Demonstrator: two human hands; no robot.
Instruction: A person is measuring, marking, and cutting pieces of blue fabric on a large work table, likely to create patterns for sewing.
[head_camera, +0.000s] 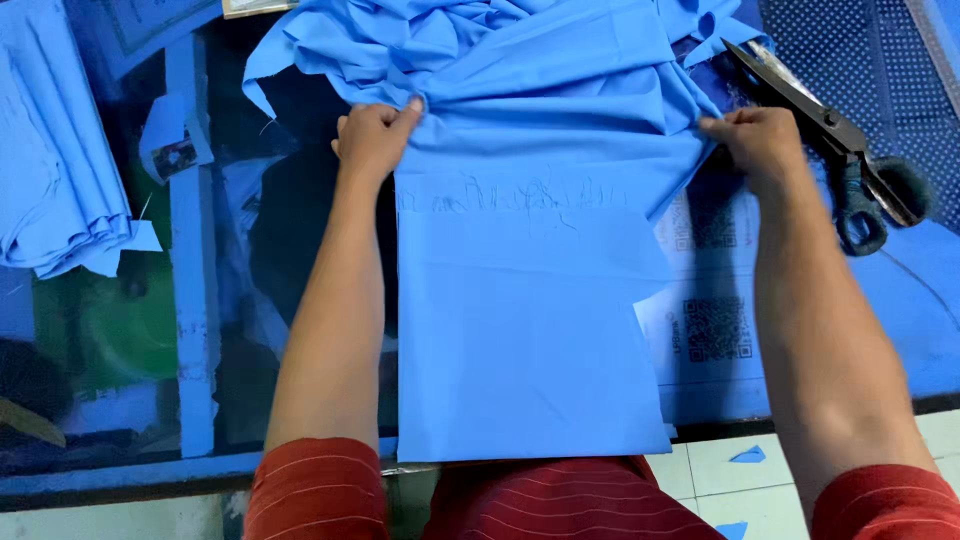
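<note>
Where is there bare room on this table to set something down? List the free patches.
Free: the dark glass tabletop between the left hand and the folded blue stack; the blue surface below the scissors at the right edge. Crowded: the middle, under blue fabric held by both hands, the right hand beside the scissors.

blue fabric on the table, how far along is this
Done: a flat rectangular stack of blue pieces lies squared at the table edge, and a folded pile sits far left. In hand: left hand and right hand pinch the bunched blue fabric. Left: that fabric remains rumpled; scissors lie untouched.
</note>
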